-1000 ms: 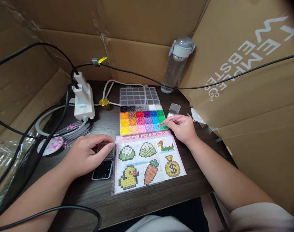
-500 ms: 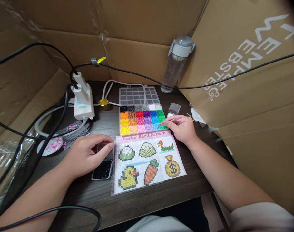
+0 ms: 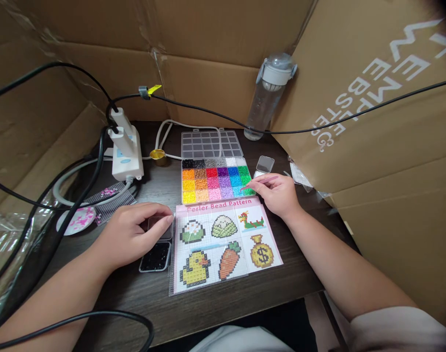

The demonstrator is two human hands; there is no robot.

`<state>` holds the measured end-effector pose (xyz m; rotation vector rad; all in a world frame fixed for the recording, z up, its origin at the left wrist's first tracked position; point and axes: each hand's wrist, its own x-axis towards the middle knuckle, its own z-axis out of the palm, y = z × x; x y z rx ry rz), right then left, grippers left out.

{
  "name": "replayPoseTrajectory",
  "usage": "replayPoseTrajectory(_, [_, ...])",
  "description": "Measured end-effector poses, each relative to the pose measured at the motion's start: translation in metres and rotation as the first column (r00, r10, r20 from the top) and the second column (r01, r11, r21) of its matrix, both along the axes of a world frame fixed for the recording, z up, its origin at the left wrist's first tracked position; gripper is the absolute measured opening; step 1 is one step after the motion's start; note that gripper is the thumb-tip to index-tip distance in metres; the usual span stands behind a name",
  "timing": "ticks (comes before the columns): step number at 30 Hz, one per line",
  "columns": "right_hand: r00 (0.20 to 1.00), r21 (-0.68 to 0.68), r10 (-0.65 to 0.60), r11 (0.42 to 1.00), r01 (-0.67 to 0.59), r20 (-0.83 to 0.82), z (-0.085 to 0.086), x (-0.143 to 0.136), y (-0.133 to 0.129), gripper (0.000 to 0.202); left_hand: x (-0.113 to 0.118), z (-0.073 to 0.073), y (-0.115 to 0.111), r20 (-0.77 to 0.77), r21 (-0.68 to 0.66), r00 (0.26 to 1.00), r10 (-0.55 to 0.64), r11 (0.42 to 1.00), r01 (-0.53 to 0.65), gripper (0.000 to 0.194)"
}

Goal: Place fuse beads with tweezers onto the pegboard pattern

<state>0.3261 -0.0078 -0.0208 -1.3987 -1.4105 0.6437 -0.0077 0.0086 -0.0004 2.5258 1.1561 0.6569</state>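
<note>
Pink tweezers [image 3: 264, 181] are pinched in my right hand [image 3: 278, 194], their tip over the light blue and green compartments of the bead box [image 3: 217, 181]. My left hand [image 3: 131, 232] rests at the left edge of the pattern sheet [image 3: 228, 234], thumb and forefinger curved toward each other; whether anything small is between their tips I cannot make out. A clear pegboard lies over the left part of the sheet, which shows a duck, a carrot and other pixel pictures. Below my left hand sits a small open case of black beads [image 3: 155, 256].
A white power strip [image 3: 127, 154] with black cables stands at the left, near a round dish [image 3: 76, 221] of pink beads. A water bottle [image 3: 267, 95] stands at the back. A small open case [image 3: 264, 165] lies beyond my right hand. Cardboard walls surround the desk.
</note>
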Motion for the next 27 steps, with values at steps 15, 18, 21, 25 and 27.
replayPoseTrajectory(15, [0.988,-0.023,0.123,0.992,-0.125,-0.089,0.012,-0.009,-0.018,0.011,0.004,0.001,-0.001,0.018,-0.035,1.000,0.012,0.999,-0.011,0.027])
replayPoseTrajectory(18, [0.959,-0.075,0.244,0.964,-0.257,-0.147,0.015,-0.020,-0.027,0.011,0.005,0.000,-0.001,0.025,-0.034,1.000,0.001,0.999,0.000,0.026])
replayPoseTrajectory(21, [0.897,-0.102,0.394,0.902,-0.419,-0.199,0.015,-0.028,-0.033,0.009,0.006,0.001,-0.001,0.026,-0.023,1.000,-0.008,1.000,0.008,0.025])
replayPoseTrajectory(25, [0.822,-0.106,0.525,0.825,-0.555,-0.219,0.012,-0.033,-0.034,0.006,0.006,0.000,-0.001,0.020,-0.031,1.000,-0.005,1.000,0.005,0.027])
replayPoseTrajectory(27, [0.800,-0.108,0.551,0.804,-0.585,-0.238,0.011,-0.035,-0.034,0.005,0.006,0.000,-0.001,0.011,-0.042,1.000,0.001,0.999,-0.001,0.027])
